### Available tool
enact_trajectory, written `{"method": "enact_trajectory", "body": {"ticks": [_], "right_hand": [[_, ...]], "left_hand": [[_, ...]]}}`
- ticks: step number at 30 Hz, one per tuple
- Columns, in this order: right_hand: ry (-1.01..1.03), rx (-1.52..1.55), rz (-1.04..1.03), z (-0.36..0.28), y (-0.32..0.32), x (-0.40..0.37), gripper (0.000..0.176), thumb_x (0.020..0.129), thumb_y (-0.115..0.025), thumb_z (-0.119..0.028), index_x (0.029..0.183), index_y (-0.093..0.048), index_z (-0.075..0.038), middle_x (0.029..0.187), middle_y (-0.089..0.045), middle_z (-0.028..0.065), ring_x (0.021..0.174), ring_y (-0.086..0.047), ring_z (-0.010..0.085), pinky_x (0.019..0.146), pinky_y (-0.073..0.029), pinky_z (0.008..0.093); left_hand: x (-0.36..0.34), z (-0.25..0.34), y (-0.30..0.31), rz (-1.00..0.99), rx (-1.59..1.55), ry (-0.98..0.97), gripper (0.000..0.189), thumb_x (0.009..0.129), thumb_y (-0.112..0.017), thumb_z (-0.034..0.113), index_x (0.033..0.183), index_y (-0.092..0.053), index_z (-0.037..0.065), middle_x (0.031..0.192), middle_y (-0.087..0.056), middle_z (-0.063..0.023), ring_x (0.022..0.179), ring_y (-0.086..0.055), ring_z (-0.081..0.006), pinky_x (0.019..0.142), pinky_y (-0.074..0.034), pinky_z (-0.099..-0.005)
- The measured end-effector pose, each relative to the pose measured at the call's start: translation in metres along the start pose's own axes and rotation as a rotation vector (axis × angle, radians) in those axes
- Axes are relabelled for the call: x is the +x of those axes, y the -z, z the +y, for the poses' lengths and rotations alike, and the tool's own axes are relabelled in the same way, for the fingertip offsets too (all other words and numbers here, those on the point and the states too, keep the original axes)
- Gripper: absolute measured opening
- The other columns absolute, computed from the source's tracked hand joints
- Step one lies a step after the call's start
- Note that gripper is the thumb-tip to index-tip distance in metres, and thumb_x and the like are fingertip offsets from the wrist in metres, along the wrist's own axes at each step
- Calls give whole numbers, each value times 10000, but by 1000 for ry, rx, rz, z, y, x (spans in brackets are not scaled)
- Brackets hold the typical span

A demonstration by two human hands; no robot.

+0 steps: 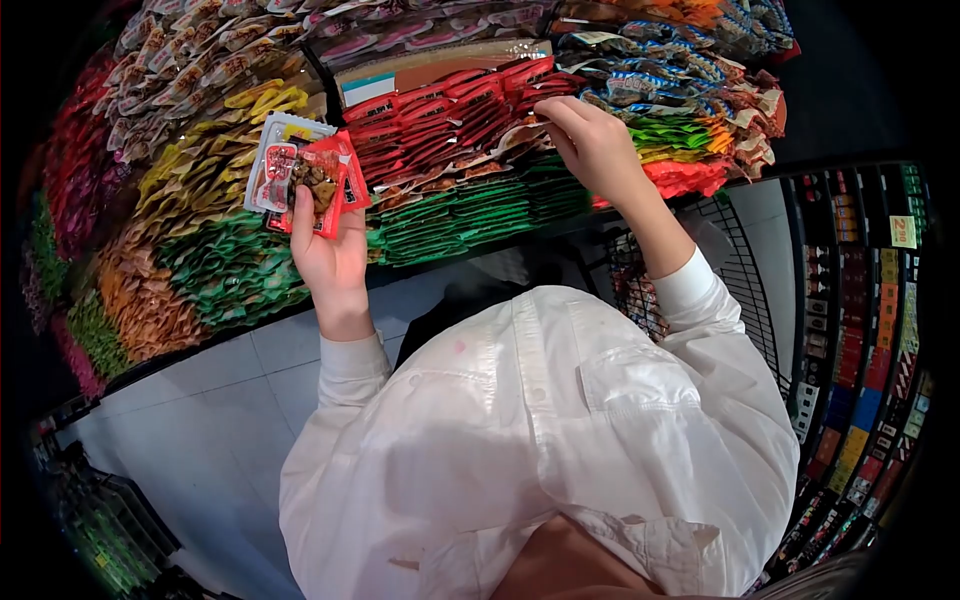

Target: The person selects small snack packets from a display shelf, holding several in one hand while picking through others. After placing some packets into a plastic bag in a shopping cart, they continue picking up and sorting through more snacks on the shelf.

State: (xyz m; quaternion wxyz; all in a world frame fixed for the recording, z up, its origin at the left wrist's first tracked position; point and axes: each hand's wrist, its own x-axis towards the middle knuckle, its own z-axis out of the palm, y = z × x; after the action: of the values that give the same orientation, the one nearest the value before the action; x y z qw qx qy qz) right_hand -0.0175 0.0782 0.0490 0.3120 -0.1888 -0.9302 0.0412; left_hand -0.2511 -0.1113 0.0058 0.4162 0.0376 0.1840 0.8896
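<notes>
My left hand [330, 250] is closed on a few snack packets [318, 190], red and silver-white, fanned out with the thumb across the front one. Brown food shows through the front packet. My right hand [592, 145] hovers at the right end of the rows of red snack packets [450, 115], its fingers bent and pressed together. Whether anything is between those fingertips is hidden. Below the red packets run rows of green packets [460, 215].
Yellow packets [200, 150] fill the left of the display, and blue-striped packets [650, 75] the right. A black wire basket [745, 270] stands by my right side. Shelves of small boxes [860, 350] rise at the far right. Pale floor tiles [220, 400] lie below.
</notes>
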Motion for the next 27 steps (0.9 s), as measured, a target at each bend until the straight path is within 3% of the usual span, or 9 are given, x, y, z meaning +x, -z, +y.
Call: {"method": "enact_trajectory", "body": {"ticks": [8, 12, 20, 27], "right_hand": [[-12, 158, -53, -21, 13, -4, 198, 769, -597, -47, 966, -586, -70, 898, -619, 71, 787, -607, 281, 645, -501, 351], [9, 68, -107, -37, 2, -4, 225, 758, -611, -30, 980, -591, -55, 952, -625, 92, 825, -620, 278, 679, -509, 336], [152, -163, -51, -48, -20, -2, 234, 686, -572, -95, 919, -585, -99, 849, -599, 24, 703, -588, 192, 574, -483, 292], [-46, -9, 23, -42, 7, 0, 210, 740, -596, -58, 949, -582, -70, 837, -612, 60, 705, -611, 243, 582, -491, 323]], "left_hand": [[-1, 8, -4, -16, 6, -45, 361, 884, -534, 91, 1232, -445, 51, 1212, -526, -110, 1121, -512, -245, 943, -439, -429], [-1, 5, -4, 5, 15, -55, 353, 882, -547, 113, 1216, -463, 37, 1225, -515, -137, 1125, -505, -280, 929, -436, -442], [-7, 8, -1, -37, 21, -25, 373, 874, -551, 95, 1229, -451, 40, 1215, -525, -120, 1122, -509, -262, 942, -433, -438], [-15, 10, 2, -58, 14, 6, 386, 874, -546, 85, 1242, -440, 39, 1225, -520, -102, 1135, -503, -244, 956, -423, -434]]}}
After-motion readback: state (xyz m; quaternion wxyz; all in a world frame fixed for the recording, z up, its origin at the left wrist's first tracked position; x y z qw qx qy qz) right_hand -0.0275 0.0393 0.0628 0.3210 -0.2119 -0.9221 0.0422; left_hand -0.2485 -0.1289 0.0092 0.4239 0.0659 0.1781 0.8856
